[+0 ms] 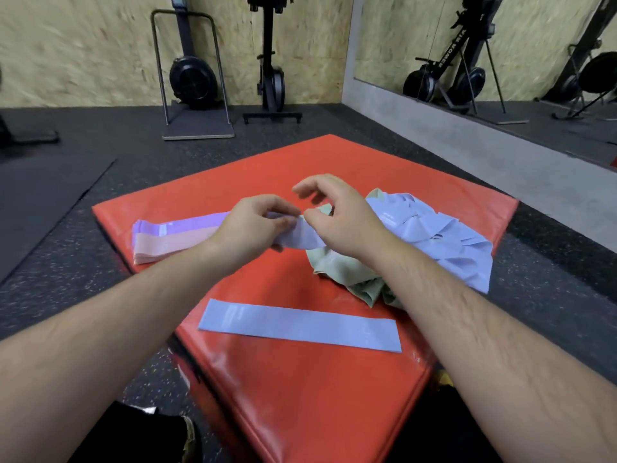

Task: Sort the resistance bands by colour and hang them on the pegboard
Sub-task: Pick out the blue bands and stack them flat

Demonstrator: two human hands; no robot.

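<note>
On the red mat [300,396] my left hand [250,228] and my right hand [337,215] both pinch a pale blue band [302,238] held between them above the mat's middle. A flat blue band [300,325] lies alone near the mat's front. To the left lies a stack of purple bands [187,223] beside pink bands [167,248]. At the right sits a loose heap of blue bands [444,238] over crumpled green bands [344,269]. No pegboard is in view.
Dark speckled rubber floor [100,295] surrounds the mat. Exercise machines [193,75] stand against the chipboard wall behind, and a wall mirror [500,45] runs along the right above a grey ledge. A black floor mat [40,202] lies at the left.
</note>
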